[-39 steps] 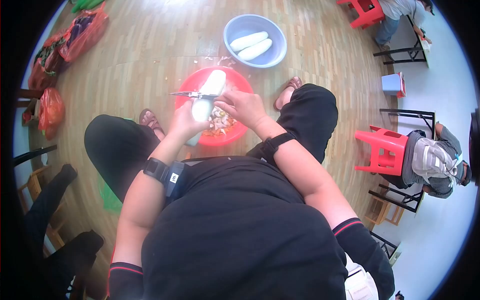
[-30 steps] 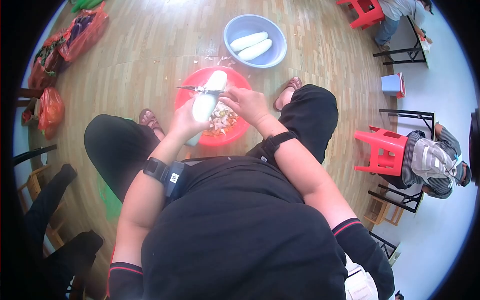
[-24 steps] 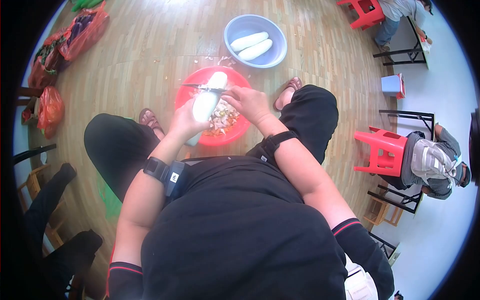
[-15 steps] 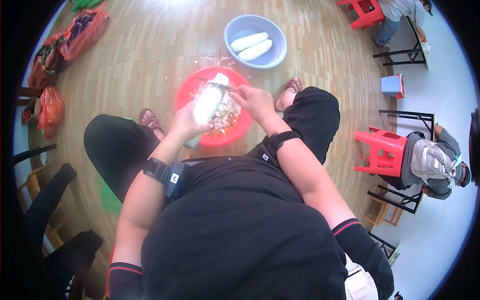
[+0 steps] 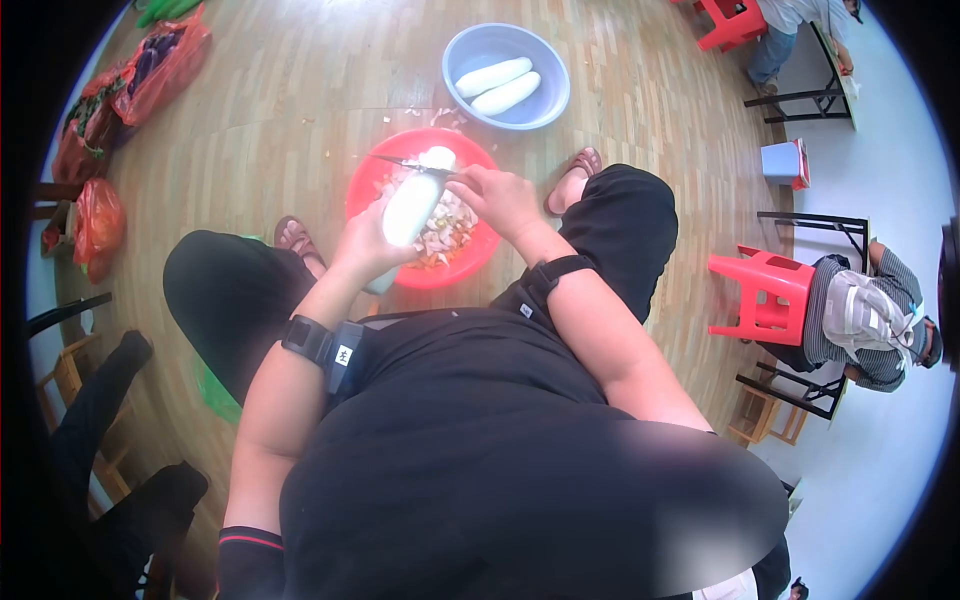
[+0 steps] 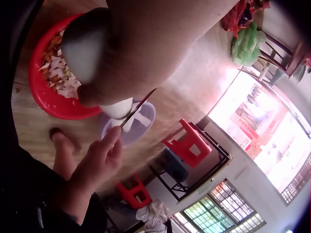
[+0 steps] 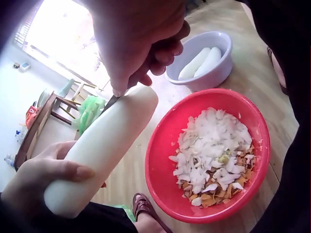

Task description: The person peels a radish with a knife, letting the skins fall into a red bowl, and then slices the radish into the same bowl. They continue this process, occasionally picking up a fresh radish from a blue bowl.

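Observation:
My left hand grips a long, peeled-looking white radish by its near end, tilted above the red basin. In the right wrist view its thumb lies across the radish. My right hand holds a knife whose narrow blade crosses the radish near the far end. From the right wrist, the blade lies along the radish's side, with the handle hidden inside the fingers. White and orange peelings fill the bottom of the basin.
Beyond the red basin stands a blue basin with two white radishes. Peel scraps lie on the floor between them. Red plastic bags sit at the left. Red stools and a seated person are at the right.
The knife has slid along the radish toward its far end, with the right hand moving along, and its blade angle has turned. The left hand keeps its grip. The head view has shifted slightly.

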